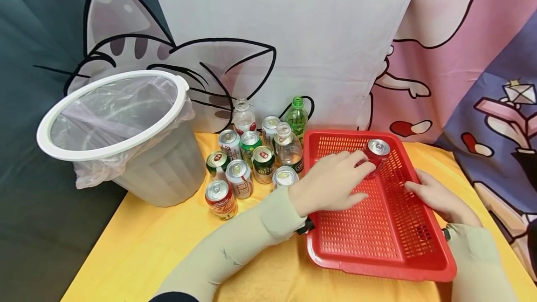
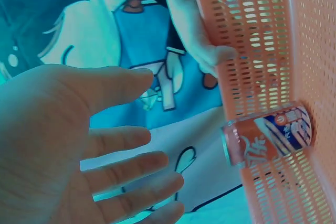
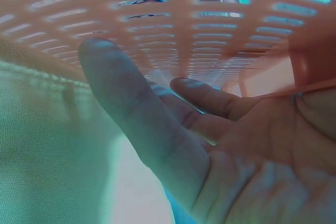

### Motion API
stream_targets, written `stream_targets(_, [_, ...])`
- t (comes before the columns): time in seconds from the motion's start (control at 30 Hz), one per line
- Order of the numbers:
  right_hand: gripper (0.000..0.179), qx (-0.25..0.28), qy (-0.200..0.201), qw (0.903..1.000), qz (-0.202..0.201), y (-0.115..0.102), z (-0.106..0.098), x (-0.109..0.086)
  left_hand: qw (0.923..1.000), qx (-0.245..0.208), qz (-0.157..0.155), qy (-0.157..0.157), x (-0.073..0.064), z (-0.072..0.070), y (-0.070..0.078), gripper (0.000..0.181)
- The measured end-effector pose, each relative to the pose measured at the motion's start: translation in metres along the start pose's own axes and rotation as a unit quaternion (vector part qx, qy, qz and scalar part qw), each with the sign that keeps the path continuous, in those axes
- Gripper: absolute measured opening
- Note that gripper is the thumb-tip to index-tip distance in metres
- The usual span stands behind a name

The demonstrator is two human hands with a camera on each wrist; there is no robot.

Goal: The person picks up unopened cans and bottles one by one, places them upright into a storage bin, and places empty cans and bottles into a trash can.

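Left grip (image 1: pixel 333 181): fingers spread, near the red can (image 1: pixel 378 149) inside the red basket (image 1: pixel 379 270). Right grip (image 1: pixel 440 198): apparently pinching the basket's side rim.

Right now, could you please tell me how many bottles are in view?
3: a clear bottle at the back, a green bottle to its right, and a second clear bottle in front, beside the red basket. Others may be hidden.
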State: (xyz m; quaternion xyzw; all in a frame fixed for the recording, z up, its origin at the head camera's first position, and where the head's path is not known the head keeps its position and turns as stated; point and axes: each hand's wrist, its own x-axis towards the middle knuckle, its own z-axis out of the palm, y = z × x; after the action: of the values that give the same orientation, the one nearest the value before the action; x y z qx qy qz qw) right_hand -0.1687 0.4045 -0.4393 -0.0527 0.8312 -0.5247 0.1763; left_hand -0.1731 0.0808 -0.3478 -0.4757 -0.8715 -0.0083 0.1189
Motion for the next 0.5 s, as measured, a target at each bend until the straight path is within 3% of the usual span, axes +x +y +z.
stream_targets(0.23, [0.048, 0.005, 0.003, 1.0, 0.007, 0.0, 0.0, -0.001, 0.9972, -0.043, -0.019, 0.058, -0.049, -0.008, -0.022, 0.059])
stream_targets(0.37, [0.049, 0.008, 0.002, 0.9999, 0.008, 0.001, 0.001, -0.001, 0.9936, -0.049, -0.039, 0.094, -0.084, -0.006, -0.039, 0.059])
stream_targets(0.5, [0.049, 0.006, 0.004, 1.0, 0.006, 0.001, 0.001, -0.001, 0.9902, -0.057, -0.067, 0.108, -0.121, 0.0, -0.054, 0.055])
